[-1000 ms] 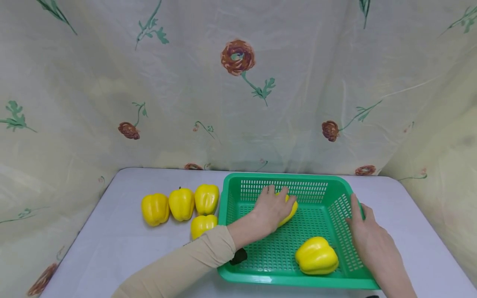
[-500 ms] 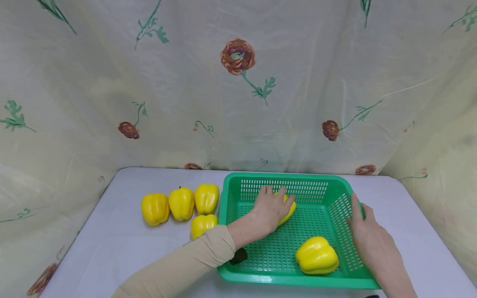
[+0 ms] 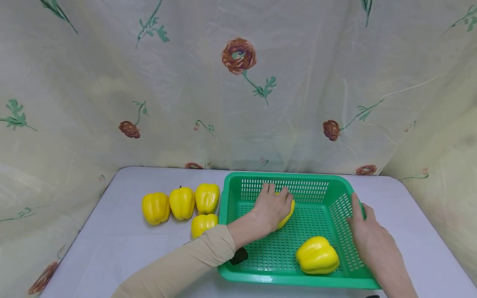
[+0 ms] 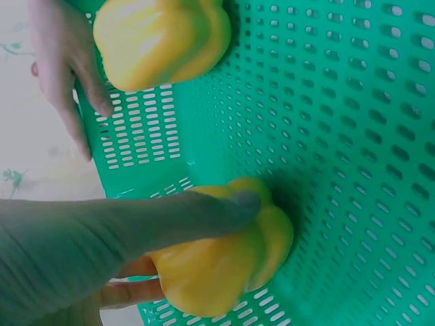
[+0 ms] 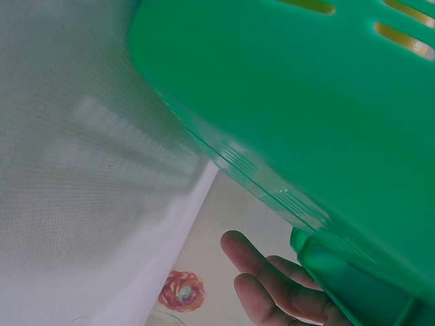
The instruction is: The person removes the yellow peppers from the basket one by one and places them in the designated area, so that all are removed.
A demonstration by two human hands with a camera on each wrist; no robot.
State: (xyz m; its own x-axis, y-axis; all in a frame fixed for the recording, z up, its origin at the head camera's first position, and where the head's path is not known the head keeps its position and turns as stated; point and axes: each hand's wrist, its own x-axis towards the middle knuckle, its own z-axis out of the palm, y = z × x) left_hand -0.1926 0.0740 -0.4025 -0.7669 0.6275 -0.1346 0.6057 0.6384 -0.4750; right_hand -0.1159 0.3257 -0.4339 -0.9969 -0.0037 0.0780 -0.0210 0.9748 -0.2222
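My left hand (image 3: 271,209) reaches into the green plastic basket (image 3: 287,279) and grips a yellow bell pepper (image 4: 211,272) near its back left part. In the left wrist view the thumb lies over this pepper, with fingers at its other side. A second yellow bell pepper (image 3: 317,255) lies in the front right of the basket, with no hand on it. My right hand (image 3: 374,240) holds the basket's right rim, thumb at the inner side. Its other fingers (image 5: 255,268) curl outside, below the rim, in the right wrist view.
Several more yellow bell peppers (image 3: 155,208) stand on the white-covered table (image 3: 112,248) left of the basket, one partly behind the left sleeve (image 3: 186,265). A black object (image 3: 239,256) shows at that cuff. A flowered curtain (image 3: 179,82) hangs behind the table.
The pepper under my left hand has shifted slightly left and turned a little, and the fingers have closed in on it. My right hand and the basket have stayed in place.
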